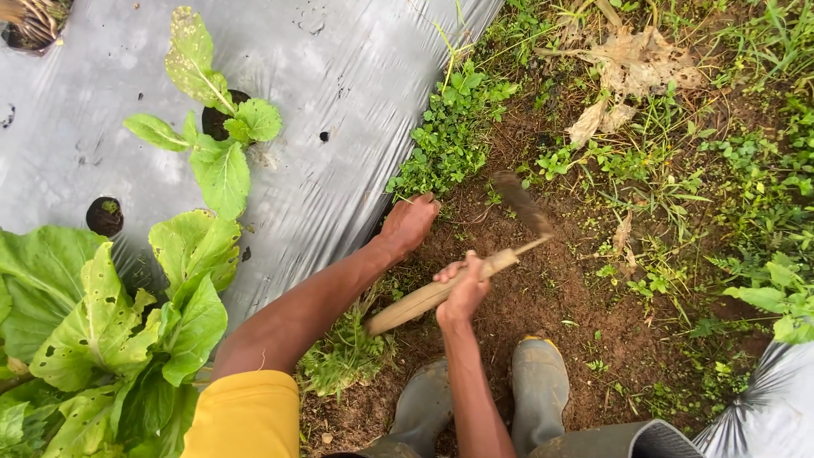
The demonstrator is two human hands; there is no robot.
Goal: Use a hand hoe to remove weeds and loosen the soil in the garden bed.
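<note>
Item: weeding at the edge of a covered bed. We grip a hand hoe [458,284] in our right hand [462,293], fist clenched round its wooden handle, the blurred blade [521,199] raised over bare soil [543,305]. Our left hand [409,222] closes on weeds [449,140] beside the grey plastic sheet [339,110].

Risks, as we judge them: the blade comes down near the left hand and could nick it; a stray stroke could tear the sheet; our rubber boots [483,394] stand just below the swing.

Containers: none as such. Planting holes in the sheet hold a leafy green plant [216,127], a tiny seedling [105,215], and large holed leaves [110,331]
</note>
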